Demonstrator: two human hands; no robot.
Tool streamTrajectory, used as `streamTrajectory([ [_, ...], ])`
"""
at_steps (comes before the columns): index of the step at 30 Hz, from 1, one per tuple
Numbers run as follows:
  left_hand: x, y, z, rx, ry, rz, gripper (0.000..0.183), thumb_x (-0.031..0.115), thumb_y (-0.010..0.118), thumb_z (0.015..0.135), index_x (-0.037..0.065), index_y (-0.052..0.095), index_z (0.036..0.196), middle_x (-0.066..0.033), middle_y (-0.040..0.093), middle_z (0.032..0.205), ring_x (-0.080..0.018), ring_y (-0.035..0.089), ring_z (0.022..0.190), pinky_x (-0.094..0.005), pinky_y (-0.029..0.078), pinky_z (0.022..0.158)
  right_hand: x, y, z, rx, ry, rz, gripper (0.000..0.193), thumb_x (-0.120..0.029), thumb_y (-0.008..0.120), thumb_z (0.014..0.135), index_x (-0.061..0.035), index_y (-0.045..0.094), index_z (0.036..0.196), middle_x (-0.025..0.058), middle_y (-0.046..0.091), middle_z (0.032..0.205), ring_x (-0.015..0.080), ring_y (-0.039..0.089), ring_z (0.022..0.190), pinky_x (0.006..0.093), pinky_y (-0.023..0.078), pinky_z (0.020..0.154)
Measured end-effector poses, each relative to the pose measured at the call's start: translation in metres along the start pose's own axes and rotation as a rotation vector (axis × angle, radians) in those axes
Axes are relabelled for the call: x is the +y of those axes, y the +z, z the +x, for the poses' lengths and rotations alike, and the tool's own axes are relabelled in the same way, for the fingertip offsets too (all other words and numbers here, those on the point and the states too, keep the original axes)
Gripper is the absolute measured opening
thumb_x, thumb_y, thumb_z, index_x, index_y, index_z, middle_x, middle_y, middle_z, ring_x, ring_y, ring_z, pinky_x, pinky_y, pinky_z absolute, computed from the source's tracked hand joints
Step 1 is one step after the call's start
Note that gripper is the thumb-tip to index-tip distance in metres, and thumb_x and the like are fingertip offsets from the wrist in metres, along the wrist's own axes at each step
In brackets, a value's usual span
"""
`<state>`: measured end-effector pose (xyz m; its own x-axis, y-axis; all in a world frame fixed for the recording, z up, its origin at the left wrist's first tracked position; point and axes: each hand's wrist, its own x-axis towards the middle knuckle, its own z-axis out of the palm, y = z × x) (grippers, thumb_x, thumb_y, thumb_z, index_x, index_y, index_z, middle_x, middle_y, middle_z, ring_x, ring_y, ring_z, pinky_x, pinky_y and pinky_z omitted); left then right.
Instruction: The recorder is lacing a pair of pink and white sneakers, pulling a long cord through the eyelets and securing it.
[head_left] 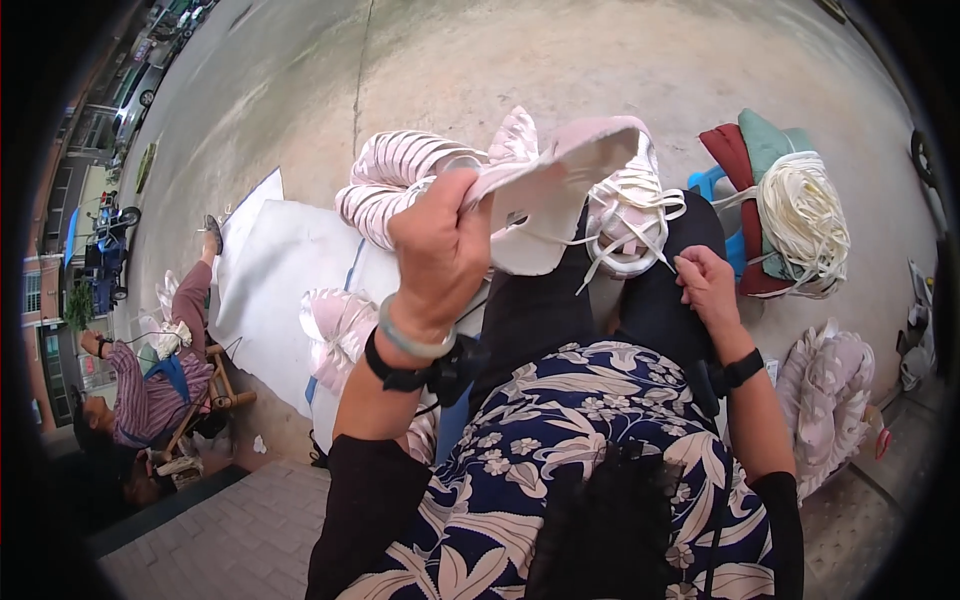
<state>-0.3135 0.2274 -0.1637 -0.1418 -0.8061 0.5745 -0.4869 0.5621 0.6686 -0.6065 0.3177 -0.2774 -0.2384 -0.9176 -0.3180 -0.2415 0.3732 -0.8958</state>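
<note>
My left hand (435, 250) is closed on the edge of a pale pink and white shoe upper (545, 215) and holds it up above my lap. The upper has no sole, and its whitish inner side faces me. White shoelaces (632, 215) are threaded in a criss-cross through its front, with loose loops and ends hanging. Just right of the laced front, my right hand (705, 285) has its fingers curled into a pinch. A strand of lace runs toward those fingertips, but what lies between them is too small to make out.
Bundled pink-and-white uppers (410, 175) lie beyond my left hand, and another bundle (825, 400) is at the right. A thick hank of cream laces (805, 215) rests on red and green cloth over a blue stool (708, 185). White sheeting (280, 285) spreads left, near a seated person (165, 385).
</note>
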Motion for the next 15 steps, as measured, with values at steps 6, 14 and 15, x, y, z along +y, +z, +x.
streamTrajectory([
  [6, -0.025, 0.008, 0.0, -0.092, -0.199, 0.129, 0.019, 0.018, 0.062, 0.08, 0.0, 0.059, 0.084, -0.0091, 0.052, 0.058, -0.0155, 0.051, 0.05, -0.0294, 0.039, 0.048, -0.007, 0.012, 0.013, 0.086, -0.221, -0.588, 0.03, -0.032, 0.058, 0.08, -0.0019, 0.059, 0.076, 0.0154, 0.058, 0.064, 0.0313, 0.058, 0.063, 0.0391, 0.043, 0.057],
  [14, -0.061, -0.008, -0.054, -0.24, -0.409, -0.558, 0.049, 0.006, 0.063, 0.077, -0.001, 0.044, 0.122, -0.0089, 0.049, 0.106, -0.0139, 0.055, 0.087, -0.0246, 0.048, 0.073, -0.008, 0.019, 0.025, 0.104, -0.32, -0.796, 0.032, -0.031, 0.048, 0.084, -0.0022, 0.05, 0.071, 0.0199, 0.056, 0.069, 0.0388, 0.056, 0.071, 0.0476, 0.042, 0.062],
  [15, -0.064, -0.008, -0.063, -0.222, -0.46, -0.607, 0.052, 0.007, 0.064, 0.076, 0.0, 0.043, 0.123, -0.0091, 0.05, 0.113, -0.0165, 0.054, 0.099, -0.0281, 0.045, 0.084, -0.004, 0.019, 0.027, 0.113, -0.342, -0.811, 0.03, -0.03, 0.048, 0.084, -0.0024, 0.051, 0.073, 0.0197, 0.057, 0.069, 0.0383, 0.056, 0.071, 0.0473, 0.042, 0.062],
])
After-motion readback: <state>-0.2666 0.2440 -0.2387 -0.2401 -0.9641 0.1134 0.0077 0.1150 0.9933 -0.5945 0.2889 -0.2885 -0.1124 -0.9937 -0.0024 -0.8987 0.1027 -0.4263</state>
